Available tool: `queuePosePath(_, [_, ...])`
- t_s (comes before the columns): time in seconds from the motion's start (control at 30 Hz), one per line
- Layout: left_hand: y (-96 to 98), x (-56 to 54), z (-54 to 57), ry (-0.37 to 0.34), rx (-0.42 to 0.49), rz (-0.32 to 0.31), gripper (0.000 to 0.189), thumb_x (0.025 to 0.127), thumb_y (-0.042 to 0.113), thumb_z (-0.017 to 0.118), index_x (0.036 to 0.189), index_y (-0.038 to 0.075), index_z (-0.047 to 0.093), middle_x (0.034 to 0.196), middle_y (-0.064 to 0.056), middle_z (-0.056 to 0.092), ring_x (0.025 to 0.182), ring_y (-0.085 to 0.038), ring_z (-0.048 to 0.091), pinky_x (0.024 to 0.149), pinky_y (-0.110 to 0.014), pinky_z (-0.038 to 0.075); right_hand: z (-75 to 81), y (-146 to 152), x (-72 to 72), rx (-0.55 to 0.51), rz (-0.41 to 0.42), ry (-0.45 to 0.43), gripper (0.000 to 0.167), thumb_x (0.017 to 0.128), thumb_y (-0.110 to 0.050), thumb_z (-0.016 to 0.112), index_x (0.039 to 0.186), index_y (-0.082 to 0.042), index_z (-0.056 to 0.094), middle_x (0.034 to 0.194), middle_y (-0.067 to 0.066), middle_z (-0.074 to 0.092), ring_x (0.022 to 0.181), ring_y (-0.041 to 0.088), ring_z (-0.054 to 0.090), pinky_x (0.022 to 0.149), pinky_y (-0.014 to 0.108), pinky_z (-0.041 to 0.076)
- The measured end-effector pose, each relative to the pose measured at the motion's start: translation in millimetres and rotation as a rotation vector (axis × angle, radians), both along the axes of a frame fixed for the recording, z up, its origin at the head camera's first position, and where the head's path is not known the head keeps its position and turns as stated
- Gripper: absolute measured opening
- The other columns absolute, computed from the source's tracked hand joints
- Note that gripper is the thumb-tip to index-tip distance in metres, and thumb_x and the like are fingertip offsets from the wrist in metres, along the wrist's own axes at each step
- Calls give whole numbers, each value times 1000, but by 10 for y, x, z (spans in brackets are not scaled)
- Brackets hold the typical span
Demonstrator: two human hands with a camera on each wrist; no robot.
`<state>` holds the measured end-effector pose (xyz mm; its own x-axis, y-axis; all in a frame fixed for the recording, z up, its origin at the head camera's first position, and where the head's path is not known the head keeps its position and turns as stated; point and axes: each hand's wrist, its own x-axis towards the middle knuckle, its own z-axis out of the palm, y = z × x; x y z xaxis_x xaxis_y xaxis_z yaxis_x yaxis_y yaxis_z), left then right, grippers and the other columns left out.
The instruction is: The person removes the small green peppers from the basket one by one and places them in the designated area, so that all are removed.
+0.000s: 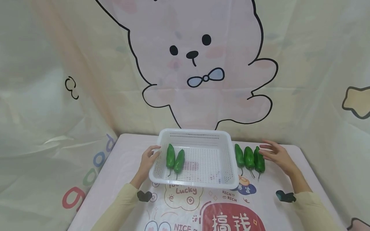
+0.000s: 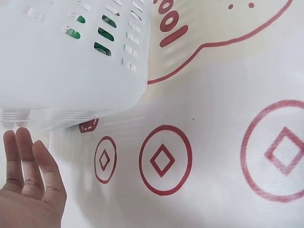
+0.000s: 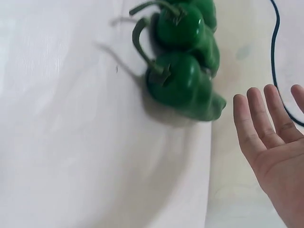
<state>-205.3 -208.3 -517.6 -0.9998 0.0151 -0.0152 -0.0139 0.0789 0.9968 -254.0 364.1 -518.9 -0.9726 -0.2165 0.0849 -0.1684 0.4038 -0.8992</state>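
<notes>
A white plastic basket [image 1: 199, 184] with slotted walls stands on the table. Inside, on its left side, lie two green peppers [image 1: 171, 156]. My left hand [image 1: 148, 160] is at the basket's left rim; in the left wrist view its fingers [image 2: 32, 164] are fairly straight, with their tips by the basket's lower edge. Right of the basket, three green peppers [image 1: 249, 158] lie side by side with stems toward me. My right hand [image 1: 278, 157] is beside the rightmost pepper [image 3: 183, 85]. In the right wrist view, its fingers are extended and apart from the pepper.
The table [image 1: 130, 146] wears a pale cover with red prints and lettering. A cloth backdrop [image 1: 199, 106] with a cartoon bear hangs right behind the table, and more printed cloth hangs at both sides.
</notes>
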Motion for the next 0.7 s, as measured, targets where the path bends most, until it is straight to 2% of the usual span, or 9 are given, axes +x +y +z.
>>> queuePosePath(0.23, [12, 1, 9, 5, -15, 4, 35, 107, 12, 52, 139, -1, 50, 132, -33, 50, 117, -55, 55, 90, -57, 57, 120, -242, 84, -5, 4, 38, 60, 98, -14, 71, 148, 3, 42, 136, 36, 51, 105, -1, 62, 83, 18, 56])
queuePosePath(0.43, [12, -3, 15, -1, -2, 0, 35, 108, 13, 52, 139, -1, 50, 133, -34, 49, 118, -55, 55, 90, -56, 57, 184, -447, 84, 45, -2, 65, 58, 97, -20, 73, 146, -2, 48, 133, 30, 57, 106, 0, 62, 86, 15, 52])
queuePosePath(0.7, [10, -2, 7, -7, -2, 4, 35, 108, 13, 51, 139, -1, 50, 132, -32, 50, 117, -55, 56, 89, -55, 58, 233, -710, 48, -15, -11, 93, 47, 96, -20, 74, 136, 0, 59, 128, 25, 63, 102, 6, 67, 86, 16, 54])
